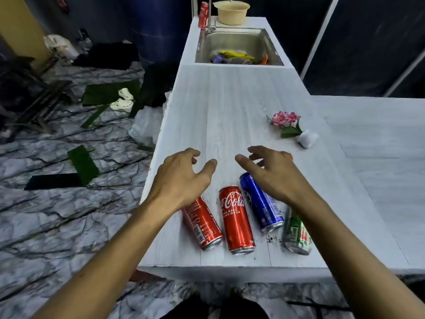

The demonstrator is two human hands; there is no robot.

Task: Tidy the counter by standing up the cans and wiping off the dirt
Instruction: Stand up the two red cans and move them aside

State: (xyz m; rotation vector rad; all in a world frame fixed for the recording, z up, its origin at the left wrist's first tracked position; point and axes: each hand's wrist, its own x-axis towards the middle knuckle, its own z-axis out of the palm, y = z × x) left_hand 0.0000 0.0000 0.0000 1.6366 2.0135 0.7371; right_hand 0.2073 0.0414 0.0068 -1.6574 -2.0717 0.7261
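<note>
Several cans lie on their sides near the front edge of the white counter [230,107]: a red can [203,224] at the left, a red Coca-Cola can [236,219], a blue can [262,203] and a green can [296,233] at the right. Black specks of dirt [272,238] lie between the blue and green cans. My left hand [181,176] hovers open above the top of the left red can. My right hand [273,171] hovers open over the blue can's top. Neither hand holds anything.
A pink flower in a small white pot [307,138] lies tipped over at the right. Farther back, a steel sink [239,46] holds colourful items, with a tap, an upright red can [203,14] and a beige bowl [231,12] behind it. The counter's left edge drops to a marbled floor.
</note>
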